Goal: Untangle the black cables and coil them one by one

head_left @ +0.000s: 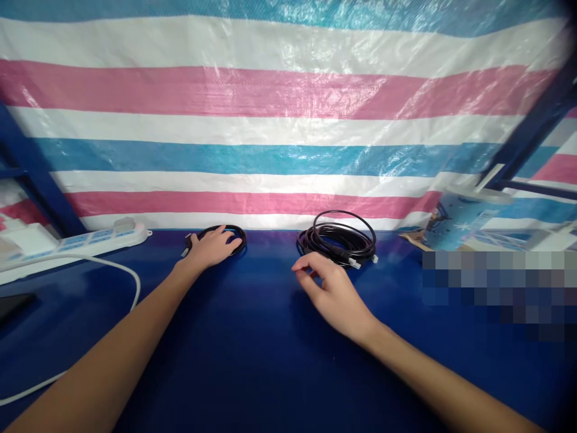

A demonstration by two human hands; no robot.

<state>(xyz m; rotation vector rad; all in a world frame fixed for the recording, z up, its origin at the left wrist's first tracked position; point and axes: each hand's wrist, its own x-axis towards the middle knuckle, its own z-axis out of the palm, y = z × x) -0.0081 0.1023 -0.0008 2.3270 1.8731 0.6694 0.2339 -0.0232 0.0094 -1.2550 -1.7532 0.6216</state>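
Observation:
My left hand [211, 248] lies palm down on a small coil of black cable [237, 236] at the back of the blue table, fingers spread over it. My right hand [331, 290] hovers just in front of a larger coil of black cable [339, 238], fingers loosely curled and apart, holding nothing. The larger coil's white-tipped plugs [356, 263] stick out toward my right fingers.
A white power strip [97, 238] with a white cord [112, 267] lies at the back left. A dark flat object [13, 302] sits at the left edge. A light blue container [460, 218] stands at the back right. A striped tarp [270, 120] hangs behind the table.

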